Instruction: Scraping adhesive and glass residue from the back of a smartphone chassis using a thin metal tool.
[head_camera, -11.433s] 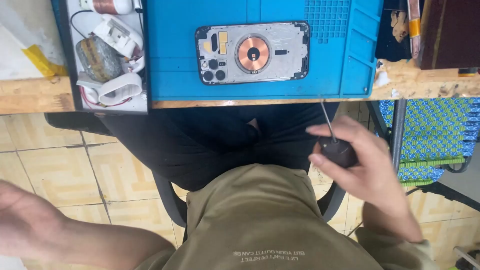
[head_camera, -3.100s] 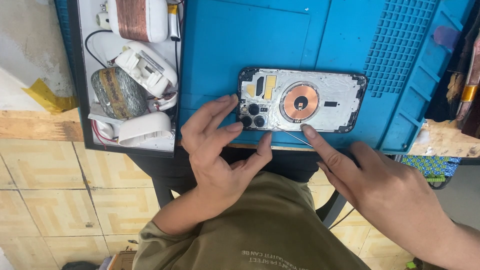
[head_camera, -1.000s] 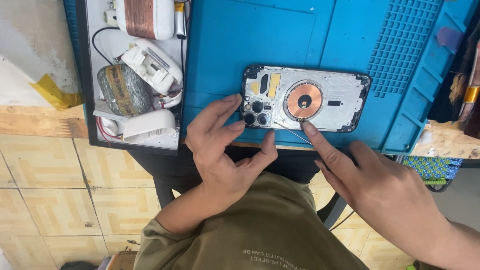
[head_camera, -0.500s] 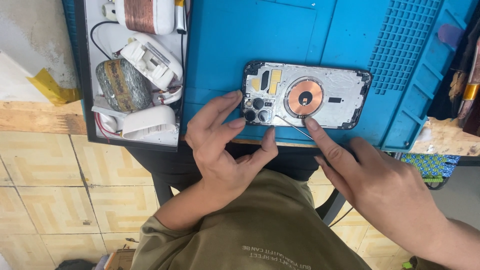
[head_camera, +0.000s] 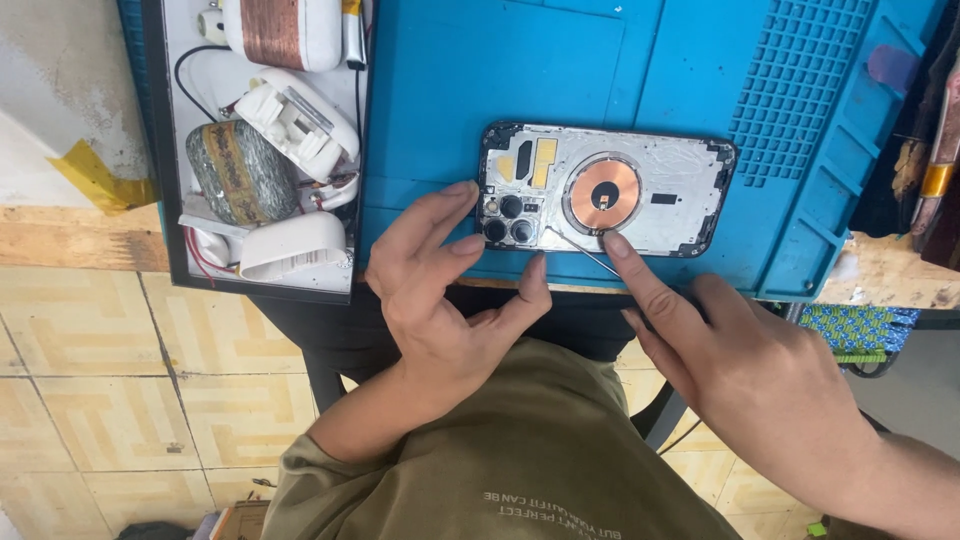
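1. The scene is lit evenly and brightly by soft daylight.
2. Faint shadows are cast under the left hand (head_camera: 440, 300) onto the mat (head_camera: 480, 90).
3. Mild glare is seen on the phone (head_camera: 610, 190).
4. Focus is held sharp; slight bending appears at the edges.

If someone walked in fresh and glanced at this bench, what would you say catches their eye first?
Most striking is the opened phone back with its copper coil, lying on the blue mat near the bench's front edge. The left hand steadies its camera end while the right hand holds a thin metal probe against it. To the left, a tray holds white parts and wire windings.
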